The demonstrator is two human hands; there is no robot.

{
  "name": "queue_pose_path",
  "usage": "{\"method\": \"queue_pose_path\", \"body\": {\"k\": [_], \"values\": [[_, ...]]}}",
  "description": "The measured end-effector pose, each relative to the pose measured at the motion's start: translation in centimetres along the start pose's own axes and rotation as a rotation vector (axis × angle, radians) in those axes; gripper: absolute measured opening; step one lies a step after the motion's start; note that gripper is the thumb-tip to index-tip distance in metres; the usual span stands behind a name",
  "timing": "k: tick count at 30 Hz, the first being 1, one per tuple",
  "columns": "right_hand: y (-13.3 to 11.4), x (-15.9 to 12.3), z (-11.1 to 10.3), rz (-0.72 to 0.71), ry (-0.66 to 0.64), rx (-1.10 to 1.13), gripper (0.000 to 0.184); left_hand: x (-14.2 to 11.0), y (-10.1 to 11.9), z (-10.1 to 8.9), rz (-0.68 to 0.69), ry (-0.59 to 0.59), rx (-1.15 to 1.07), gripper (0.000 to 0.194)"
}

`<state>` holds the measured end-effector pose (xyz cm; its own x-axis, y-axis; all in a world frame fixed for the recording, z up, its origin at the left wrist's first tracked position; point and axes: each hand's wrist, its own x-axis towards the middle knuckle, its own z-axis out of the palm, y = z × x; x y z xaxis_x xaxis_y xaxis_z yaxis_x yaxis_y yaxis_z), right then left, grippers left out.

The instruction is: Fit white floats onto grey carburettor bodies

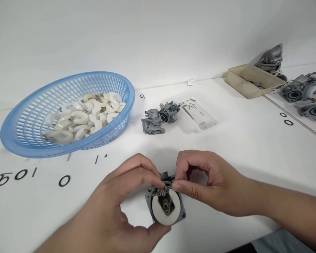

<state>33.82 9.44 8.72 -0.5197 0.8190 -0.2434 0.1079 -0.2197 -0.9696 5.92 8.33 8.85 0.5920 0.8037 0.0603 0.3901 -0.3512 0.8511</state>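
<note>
My left hand grips a grey metal carburetor body, thumb below and fingers at its upper edge. A white C-shaped float lies in its open face, around a brass jet. My right hand is closed, thumb and forefinger pinching a thin metal pin at the float's hinge; the fingertips mostly hide it. Beyond my hands, more carburetors stand beside a clear plastic bag with several loose pins on it.
A blue plastic basket of white and yellowish floats stands at left. Black rubber rings and small pins lie on the white table. At right are a beige tray with small parts and more carburetors. A wall runs behind.
</note>
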Motion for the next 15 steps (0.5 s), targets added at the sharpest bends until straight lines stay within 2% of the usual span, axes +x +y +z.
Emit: {"method": "queue_pose_path", "body": {"k": [4,8,15], "values": [[0.2,0.2,-0.4,-0.032,-0.047,-0.017,0.024,0.1,0.0,-0.2,0.007,-0.017,-0.021,0.053],[0.3,0.4,-0.7,-0.144,-0.088,-0.082,0.015,0.3,-0.4,-0.4,0.030,-0.035,-0.064,0.059],[1.1,1.1,-1.1,-0.195,-0.107,-0.083,0.024,0.5,-0.7,-0.7,0.003,-0.073,-0.119,0.050]]}}
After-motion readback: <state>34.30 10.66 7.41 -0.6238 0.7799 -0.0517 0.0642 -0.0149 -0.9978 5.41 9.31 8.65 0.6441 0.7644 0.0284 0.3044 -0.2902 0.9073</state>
